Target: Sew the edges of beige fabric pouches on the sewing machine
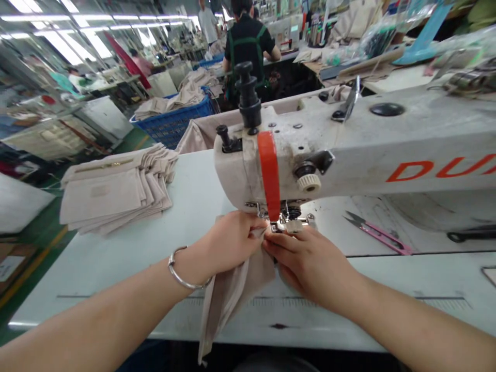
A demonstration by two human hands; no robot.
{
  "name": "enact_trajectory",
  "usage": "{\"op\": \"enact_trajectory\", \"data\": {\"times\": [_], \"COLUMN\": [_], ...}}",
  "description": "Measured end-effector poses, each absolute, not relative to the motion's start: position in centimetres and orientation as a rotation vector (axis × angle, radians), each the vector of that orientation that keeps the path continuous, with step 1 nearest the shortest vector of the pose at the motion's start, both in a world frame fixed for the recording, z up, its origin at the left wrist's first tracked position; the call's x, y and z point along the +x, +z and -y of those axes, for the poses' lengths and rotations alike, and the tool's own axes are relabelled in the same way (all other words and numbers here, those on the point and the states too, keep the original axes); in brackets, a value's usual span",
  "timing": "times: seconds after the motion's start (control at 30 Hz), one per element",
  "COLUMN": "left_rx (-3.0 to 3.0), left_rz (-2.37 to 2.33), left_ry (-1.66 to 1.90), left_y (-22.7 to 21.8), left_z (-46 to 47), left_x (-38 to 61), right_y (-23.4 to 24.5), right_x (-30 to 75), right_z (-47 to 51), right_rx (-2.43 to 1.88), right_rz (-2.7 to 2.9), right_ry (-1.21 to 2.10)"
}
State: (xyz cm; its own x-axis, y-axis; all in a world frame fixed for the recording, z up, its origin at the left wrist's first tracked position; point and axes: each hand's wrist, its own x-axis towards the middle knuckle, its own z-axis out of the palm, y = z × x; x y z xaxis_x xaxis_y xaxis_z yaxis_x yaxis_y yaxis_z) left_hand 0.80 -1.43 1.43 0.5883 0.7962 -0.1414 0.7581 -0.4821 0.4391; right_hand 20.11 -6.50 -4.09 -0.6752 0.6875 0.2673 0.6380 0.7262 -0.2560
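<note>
A sewing machine (pixel 349 139) with an orange lever guard stands over the pale table. Beneath its needle area lies a beige fabric piece (pixel 228 294), whose folded end hangs toward the table's front edge. My left hand (pixel 228 243), with a silver bangle at the wrist, pinches the fabric just left of the presser foot (pixel 275 226). On the right of the foot, my right hand (pixel 310 263) presses the same cloth with its fingers bent together. Both hands' fingertips nearly meet at the foot. The needle itself is hidden.
Stacked beige fabric pieces (pixel 116 191) lie on the table's left. Pink thread snips (pixel 380 235) rest right of the needle area. Behind the table stands a blue basket (pixel 174 121) of beige cloth. A person (pixel 248 46) sits further back, facing away.
</note>
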Motion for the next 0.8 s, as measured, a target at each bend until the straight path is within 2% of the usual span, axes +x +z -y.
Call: {"op": "enact_trajectory", "data": {"times": [0.43, 0.53, 0.67, 0.8], "left_rx": [2.539, 2.453, 2.116, 1.447], "left_rz": [-1.199, -1.447, -1.981, -1.776], "left_ry": [0.229, 0.326, 0.484, 0.803], "left_y": [0.7, 0.6, -1.3, -2.4], "left_z": [4.2, 5.3, 6.7, 6.5], "left_x": [1.3, -0.8, -4.1, -4.8], "right_y": [-4.2, -3.9, -3.7, -4.2], "right_x": [20.7, 20.7, 20.7, 20.8], "right_z": [6.5, 6.5, 6.7, 6.5], "right_rx": [-1.057, -1.080, -1.109, -1.021], "right_rz": [2.608, 2.624, 2.619, 2.560], "right_ry": [0.269, 0.306, 0.299, 0.247]}}
